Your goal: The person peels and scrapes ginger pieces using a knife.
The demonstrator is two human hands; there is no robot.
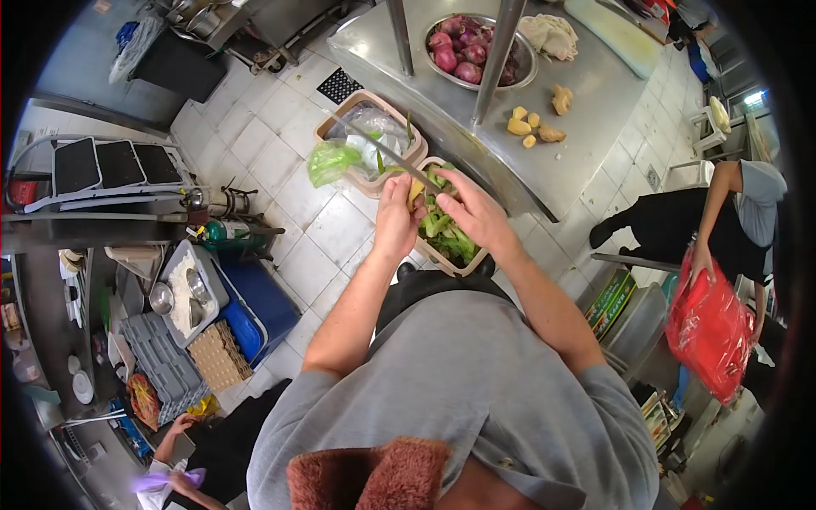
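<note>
My left hand is closed around a yellowish piece of ginger, mostly hidden by the fingers. Beside it, my right hand grips a knife, whose long blade points up and left across the ginger; the handle is hidden in the hand. Both hands are above a beige bin holding green leafy scraps. On the steel table lie peeled ginger pieces and unpeeled ginger.
A steel bowl of red onions stands on the steel table, near a cloth and a cutting board. Another bin holds plastic bags. A person at right carries a red plastic-wrapped bundle; another person is at lower left.
</note>
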